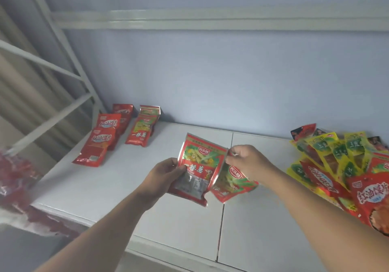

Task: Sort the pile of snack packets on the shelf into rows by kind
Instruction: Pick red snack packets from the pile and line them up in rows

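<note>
Two packets over shelf [117,179]: left hand [166,176] fingers grip front packet [199,162]; right hand [249,162] fingers pinch rear packet [233,184] corner.

Left hand [164,175] grips a red-and-green packet [197,166] above the white shelf [126,177]; right hand [248,162] pinches the top corner of a second packet [233,183] of like print, just beside it. Two short rows at rear left (red packets [101,143] beside red-and-green packets [143,128]); mixed pile [341,166] at right.

wall [231,78] pale blue | frame struts [42,61] white, left | rail [210,20] across wall
</note>
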The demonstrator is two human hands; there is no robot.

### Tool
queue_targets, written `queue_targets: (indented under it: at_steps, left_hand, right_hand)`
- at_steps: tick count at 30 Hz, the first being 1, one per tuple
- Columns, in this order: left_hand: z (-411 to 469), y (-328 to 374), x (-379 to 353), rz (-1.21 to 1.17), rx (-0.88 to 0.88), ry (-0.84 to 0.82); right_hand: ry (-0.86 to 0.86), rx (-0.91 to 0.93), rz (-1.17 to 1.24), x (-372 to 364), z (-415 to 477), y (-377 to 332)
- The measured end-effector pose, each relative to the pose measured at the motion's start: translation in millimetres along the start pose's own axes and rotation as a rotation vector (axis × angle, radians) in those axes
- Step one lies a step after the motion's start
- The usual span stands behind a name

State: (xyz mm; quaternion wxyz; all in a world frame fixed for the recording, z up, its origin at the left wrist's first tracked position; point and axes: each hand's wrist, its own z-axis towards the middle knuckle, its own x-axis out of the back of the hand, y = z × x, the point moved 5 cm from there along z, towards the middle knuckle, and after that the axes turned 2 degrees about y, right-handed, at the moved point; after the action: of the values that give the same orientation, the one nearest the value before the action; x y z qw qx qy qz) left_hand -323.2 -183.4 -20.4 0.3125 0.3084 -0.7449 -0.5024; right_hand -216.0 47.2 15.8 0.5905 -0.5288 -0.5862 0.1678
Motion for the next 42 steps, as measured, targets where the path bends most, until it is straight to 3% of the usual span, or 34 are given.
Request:
queue_targets:
  at_steps: [8, 16, 27, 32, 42]
  left_hand:
    - [-9.0, -19.4, 95.9, -0.001, -0.003, 0.01]
    - [16.0, -25.6, 119.9, -0.033, 0.023, 0.008]
    - [70.6, -40.6, 193.6, 0.143, 0.157, 0.241]
    - [105.1, -45.2, 229.3, 0.091, 0.18, 0.339]
    - [194.3, -43.8, 266.9, 0.174, 0.232, 0.177]
  right_hand:
    - [-0.013, 0.11, -0.262, -38.7, 26.4, -95.4]
    - [-0.087, 0.2, -0.373, -67.0, 74.1, -131.4]
    - [-0.141, 0.296, -0.411, -117.7, 165.5, -157.9]
    - [-0.166, 0.286, -0.449, -130.8, 184.9, -162.9]
    - [-0.288, 0.169, -0.551, -191.5, 210.8, -175.8]
